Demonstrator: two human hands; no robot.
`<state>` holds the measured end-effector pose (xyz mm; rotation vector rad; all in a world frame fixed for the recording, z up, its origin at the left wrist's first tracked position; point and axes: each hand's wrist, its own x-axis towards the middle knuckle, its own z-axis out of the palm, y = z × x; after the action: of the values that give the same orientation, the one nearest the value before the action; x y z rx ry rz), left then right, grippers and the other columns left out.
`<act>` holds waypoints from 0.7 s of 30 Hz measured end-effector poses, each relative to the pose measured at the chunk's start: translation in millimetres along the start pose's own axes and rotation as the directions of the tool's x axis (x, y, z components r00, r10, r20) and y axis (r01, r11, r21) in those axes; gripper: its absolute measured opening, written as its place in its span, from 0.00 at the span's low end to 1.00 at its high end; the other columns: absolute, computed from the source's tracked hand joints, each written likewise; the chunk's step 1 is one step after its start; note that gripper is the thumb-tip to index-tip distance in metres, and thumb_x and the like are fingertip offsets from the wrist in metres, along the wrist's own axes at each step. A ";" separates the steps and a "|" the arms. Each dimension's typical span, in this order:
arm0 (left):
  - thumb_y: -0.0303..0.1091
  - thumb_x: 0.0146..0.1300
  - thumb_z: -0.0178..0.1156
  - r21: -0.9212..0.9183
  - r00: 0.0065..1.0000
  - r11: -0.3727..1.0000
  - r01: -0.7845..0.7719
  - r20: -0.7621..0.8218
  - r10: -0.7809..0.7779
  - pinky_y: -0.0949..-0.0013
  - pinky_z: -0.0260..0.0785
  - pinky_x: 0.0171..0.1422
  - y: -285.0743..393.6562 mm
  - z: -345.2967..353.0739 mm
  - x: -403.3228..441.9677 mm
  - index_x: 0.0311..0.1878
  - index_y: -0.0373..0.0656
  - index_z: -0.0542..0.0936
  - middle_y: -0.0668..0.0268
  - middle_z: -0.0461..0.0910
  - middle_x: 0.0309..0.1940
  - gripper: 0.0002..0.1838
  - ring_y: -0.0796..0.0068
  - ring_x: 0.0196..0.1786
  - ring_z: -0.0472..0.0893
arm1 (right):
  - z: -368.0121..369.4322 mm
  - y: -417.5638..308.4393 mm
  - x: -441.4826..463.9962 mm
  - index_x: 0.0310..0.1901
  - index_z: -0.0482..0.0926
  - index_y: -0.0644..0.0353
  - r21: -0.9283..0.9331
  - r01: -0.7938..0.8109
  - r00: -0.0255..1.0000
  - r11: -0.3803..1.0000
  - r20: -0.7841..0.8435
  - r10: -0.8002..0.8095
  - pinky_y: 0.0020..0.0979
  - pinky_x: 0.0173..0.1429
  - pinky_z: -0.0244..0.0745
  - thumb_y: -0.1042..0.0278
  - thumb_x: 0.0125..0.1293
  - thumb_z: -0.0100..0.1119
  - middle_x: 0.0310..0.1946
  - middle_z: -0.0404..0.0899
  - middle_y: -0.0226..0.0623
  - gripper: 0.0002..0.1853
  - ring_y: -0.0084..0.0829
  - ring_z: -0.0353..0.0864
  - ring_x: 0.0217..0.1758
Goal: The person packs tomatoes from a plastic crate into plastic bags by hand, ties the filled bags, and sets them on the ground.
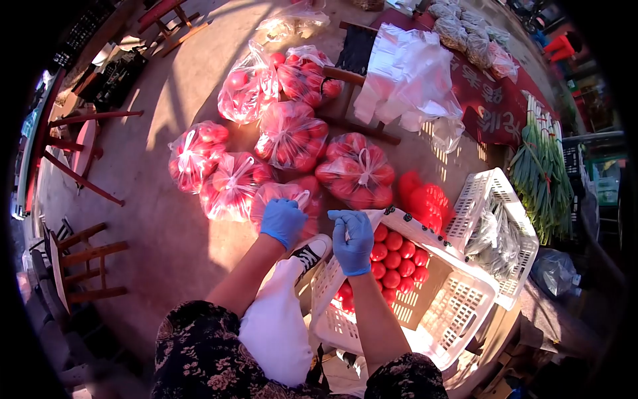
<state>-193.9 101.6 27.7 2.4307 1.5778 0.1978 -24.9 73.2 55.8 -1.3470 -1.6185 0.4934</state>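
Observation:
My left hand [284, 223], in a blue glove, is closed in front of a clear plastic bag of tomatoes [311, 187] on the ground. Whether its fingers grip that bag's plastic I cannot make out. To its right, apart from it, my right hand [352, 243] in a matching glove has its fingers curled and the index finger pointing left; anything inside them is hidden. It hovers over the near-left edge of a white crate [458, 302] with rows of loose tomatoes [393, 261] in one end. More knotted bags of tomatoes [290, 136] stand beyond my hands.
A red net bag [425, 203] and a second white crate [488, 183] holding grey plastic adjoin the tomato crate. Thin white plastic bags [405, 73] drape over a stool. Green onions [541, 179] lie at right; wooden stools [86, 263] stand at left.

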 end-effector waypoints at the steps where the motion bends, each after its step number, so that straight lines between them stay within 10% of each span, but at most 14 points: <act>1: 0.35 0.48 0.58 -0.030 0.998 0.998 -0.050 0.041 0.051 0.57 0.66 0.34 6.0 -2.3 0.6 0.24 0.43 0.77 0.60 0.75 0.22 0.07 0.55 0.29 0.75 | -0.3 -1.4 1.1 0.32 0.76 0.60 0.004 -0.003 1.000 1.000 -0.006 0.003 0.33 0.41 0.69 0.79 0.52 0.52 0.31 0.77 0.35 0.06 0.36 0.74 0.35; 7: 0.34 0.52 0.54 -0.743 0.938 0.670 0.003 0.234 0.255 0.54 0.67 0.42 59.6 -18.6 -1.7 0.37 0.39 0.74 0.51 0.77 0.32 0.11 0.47 0.37 0.75 | -7.7 -6.4 1.6 0.31 0.76 0.61 0.081 -0.061 0.998 0.995 0.025 0.059 0.32 0.42 0.70 0.78 0.54 0.49 0.31 0.78 0.36 0.06 0.35 0.75 0.35; 21: 0.38 0.51 0.58 -0.711 0.834 0.702 0.041 0.411 0.367 0.56 0.69 0.42 67.1 -11.2 -5.6 0.40 0.40 0.75 0.49 0.77 0.34 0.15 0.48 0.38 0.76 | -8.6 -0.9 -2.5 0.29 0.76 0.61 0.186 -0.094 0.995 0.978 -0.005 0.097 0.31 0.40 0.70 0.78 0.54 0.49 0.28 0.77 0.37 0.06 0.35 0.75 0.33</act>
<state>-139.8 71.8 56.6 1.7858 0.8047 0.1090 -18.3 68.5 59.6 -1.2885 -1.4627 0.6742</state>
